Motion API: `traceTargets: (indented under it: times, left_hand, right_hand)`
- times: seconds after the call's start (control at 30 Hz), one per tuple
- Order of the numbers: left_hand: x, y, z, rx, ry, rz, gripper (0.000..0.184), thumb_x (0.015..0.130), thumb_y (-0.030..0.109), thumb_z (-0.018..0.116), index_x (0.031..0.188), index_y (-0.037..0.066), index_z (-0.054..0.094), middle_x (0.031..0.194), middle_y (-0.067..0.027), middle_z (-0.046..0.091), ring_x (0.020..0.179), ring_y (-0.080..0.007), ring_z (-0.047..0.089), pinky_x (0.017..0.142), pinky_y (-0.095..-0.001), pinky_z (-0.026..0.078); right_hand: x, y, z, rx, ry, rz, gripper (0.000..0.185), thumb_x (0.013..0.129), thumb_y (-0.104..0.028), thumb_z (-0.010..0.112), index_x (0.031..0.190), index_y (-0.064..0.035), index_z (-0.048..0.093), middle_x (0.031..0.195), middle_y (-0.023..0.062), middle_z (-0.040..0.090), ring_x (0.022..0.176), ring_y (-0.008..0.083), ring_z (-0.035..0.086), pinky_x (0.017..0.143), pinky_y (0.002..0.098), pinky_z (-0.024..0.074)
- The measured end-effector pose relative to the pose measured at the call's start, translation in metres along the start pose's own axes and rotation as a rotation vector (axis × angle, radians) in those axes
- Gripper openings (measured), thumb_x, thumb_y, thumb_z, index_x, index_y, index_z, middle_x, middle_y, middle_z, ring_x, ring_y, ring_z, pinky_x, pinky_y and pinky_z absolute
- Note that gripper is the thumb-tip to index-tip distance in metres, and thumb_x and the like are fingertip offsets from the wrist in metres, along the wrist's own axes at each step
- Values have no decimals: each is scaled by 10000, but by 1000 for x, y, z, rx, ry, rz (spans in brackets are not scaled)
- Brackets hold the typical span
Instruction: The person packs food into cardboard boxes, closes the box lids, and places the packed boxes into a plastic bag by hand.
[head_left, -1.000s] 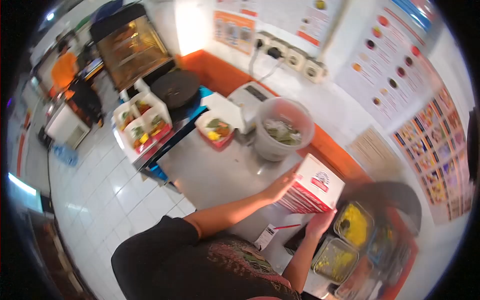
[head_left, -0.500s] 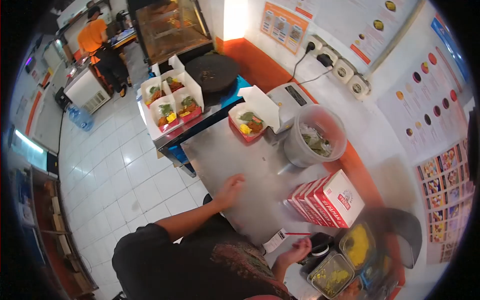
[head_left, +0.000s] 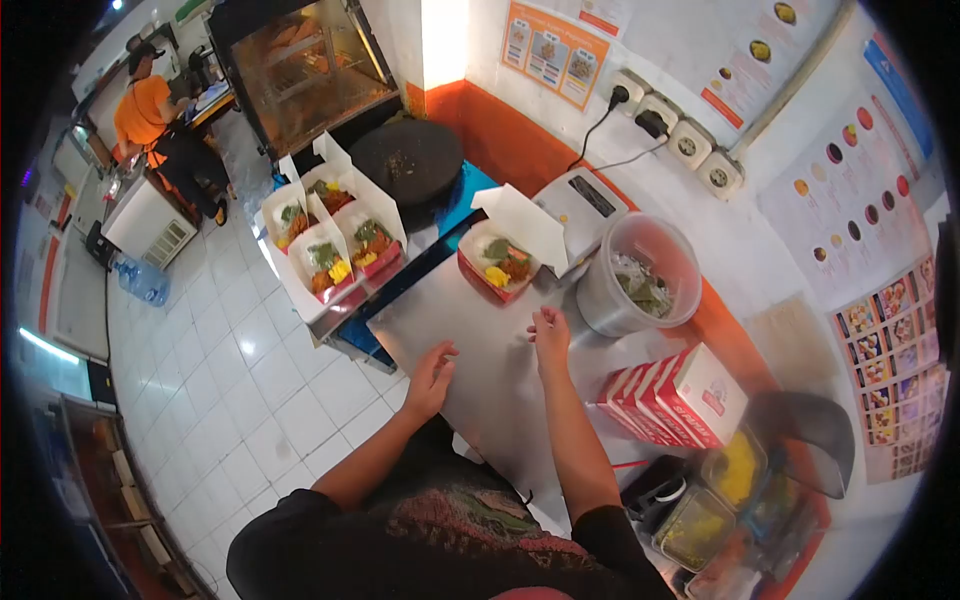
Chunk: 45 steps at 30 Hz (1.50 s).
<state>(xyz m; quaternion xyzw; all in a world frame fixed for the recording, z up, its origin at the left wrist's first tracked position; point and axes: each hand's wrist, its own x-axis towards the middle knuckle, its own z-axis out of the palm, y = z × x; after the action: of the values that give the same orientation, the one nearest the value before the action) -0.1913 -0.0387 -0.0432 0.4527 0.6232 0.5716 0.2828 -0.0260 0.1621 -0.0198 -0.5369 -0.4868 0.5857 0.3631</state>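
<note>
My left hand is over the near left edge of the steel table, fingers apart and holding nothing. Over the middle of the table is my right hand, its fingers curled; whether anything small is in them is hidden. Beyond it an open food box holds rice, greens, something yellow and a brown piece. A clear tub with leafy bags stands just right of my right hand. Red-and-white closed boxes stand in a row at the right. Several filled open boxes sit together at the left.
A round dark plate and a glass warmer cabinet are behind. A scale is by the wall sockets. Containers of yellow food lie at the right. A person in orange stands far left.
My hands have let go of the closed boxes, which stand at the right. My right hand has moved forward to the table's middle. The view has turned, and the far person's pose has changed slightly.
</note>
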Motion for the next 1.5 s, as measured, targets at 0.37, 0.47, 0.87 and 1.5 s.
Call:
traceTargets:
  times: [0.37,0.47,0.87,1.5]
  left_hand:
    - [110,-26,-78,20,-164,-45,428,985,169,507,1393,49,460,1175,-112,619,982,-203,598,901,-353,473]
    - [116,-32,-78,4,-199,-159,440,976,185,523,1390,51,463,1164,-122,615,968,-223,602,900,-356,481]
    - [122,-92,-18,50,-553,-283,402,879,332,661,1134,21,654,1193,-188,612,1030,-295,622,894,-387,495]
    - [137,-44,-18,379,-352,531,154,814,133,646,953,75,677,1009,-59,681,944,-291,583,825,-409,486]
  right_hand:
    - [87,69,63,-324,264,-153,271,805,-130,684,1002,51,639,927,113,679,830,206,633,765,333,509]
    - [60,85,47,-283,290,-108,177,816,-69,668,939,46,613,819,58,624,752,178,598,675,332,511]
    - [-72,139,-27,180,329,105,307,873,-110,603,1155,6,570,865,67,632,646,138,597,492,270,456]
    - [-34,122,-47,-511,672,-574,319,807,-38,668,1107,53,606,956,154,661,752,253,610,748,378,514]
